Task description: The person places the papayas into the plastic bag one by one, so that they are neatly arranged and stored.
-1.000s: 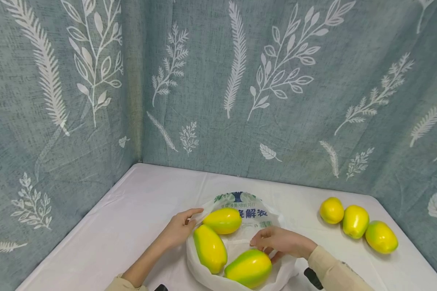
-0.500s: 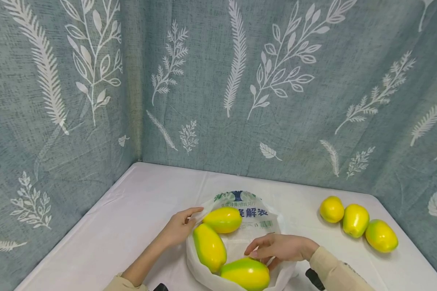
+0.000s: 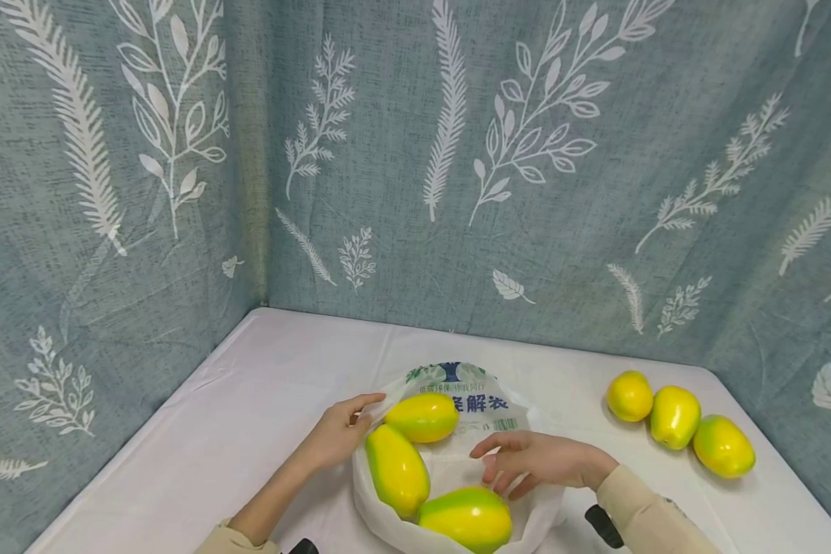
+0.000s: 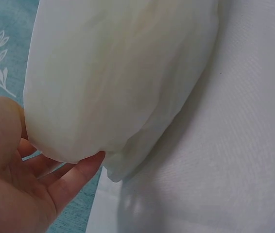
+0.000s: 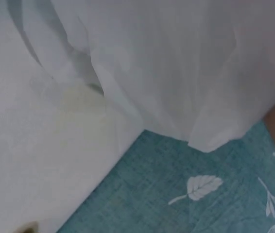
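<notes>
at lower centre of the frame, the left hand (image 3: 338,435) pinches the left rim of a white bag (image 3: 450,465) holding three yellow-green fruits (image 3: 397,471); the right hand (image 3: 536,459) hangs over its right side, fingers loosely bent and free. a white-covered table (image 3: 284,362) lies beneath; leaf-patterned teal curtains (image 3: 388,154) fill the upper frame.

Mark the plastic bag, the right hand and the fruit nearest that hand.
Plastic bag (image 3: 485,403), head view: printed far wall.
Right hand (image 3: 544,459), head view: back of the hand.
Nearest fruit (image 3: 465,520), head view: middle of upper side.

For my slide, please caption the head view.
Left hand holds a white bag containing three fruits, right hand at its opening; three more fruits nearby.
</notes>
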`<action>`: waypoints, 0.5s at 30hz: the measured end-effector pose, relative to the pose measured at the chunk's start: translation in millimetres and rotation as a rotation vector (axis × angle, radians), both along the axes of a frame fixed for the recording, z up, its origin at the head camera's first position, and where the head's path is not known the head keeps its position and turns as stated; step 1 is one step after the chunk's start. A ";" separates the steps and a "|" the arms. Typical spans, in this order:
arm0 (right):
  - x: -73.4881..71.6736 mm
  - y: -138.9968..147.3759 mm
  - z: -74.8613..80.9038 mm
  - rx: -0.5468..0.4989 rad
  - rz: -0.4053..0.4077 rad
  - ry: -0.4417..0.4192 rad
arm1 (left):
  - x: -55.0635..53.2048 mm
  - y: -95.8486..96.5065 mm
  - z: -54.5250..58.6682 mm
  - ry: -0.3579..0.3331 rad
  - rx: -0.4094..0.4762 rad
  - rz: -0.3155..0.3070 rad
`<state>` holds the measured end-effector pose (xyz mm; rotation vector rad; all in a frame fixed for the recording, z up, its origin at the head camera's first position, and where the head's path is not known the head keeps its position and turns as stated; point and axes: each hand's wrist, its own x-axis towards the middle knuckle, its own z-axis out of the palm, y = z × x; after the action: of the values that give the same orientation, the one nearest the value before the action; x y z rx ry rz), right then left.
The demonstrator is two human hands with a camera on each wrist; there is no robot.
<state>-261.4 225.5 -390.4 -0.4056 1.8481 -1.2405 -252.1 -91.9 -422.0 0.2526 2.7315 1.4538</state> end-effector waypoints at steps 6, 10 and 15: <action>-3.9 13.5 7.4 -0.075 -0.045 0.047 | -2.4 0.4 0.2 0.000 -0.012 -0.002; -7.8 26.0 12.1 -0.171 -0.107 0.053 | -2.8 0.4 0.4 0.007 -0.010 -0.007; -14.4 44.1 15.4 -0.259 -0.211 0.070 | -1.5 0.8 0.6 0.007 -0.007 -0.011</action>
<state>-275.8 269.6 -375.0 -0.4063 1.8293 -1.6376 -253.7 -91.0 -421.3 0.2729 2.7361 1.4427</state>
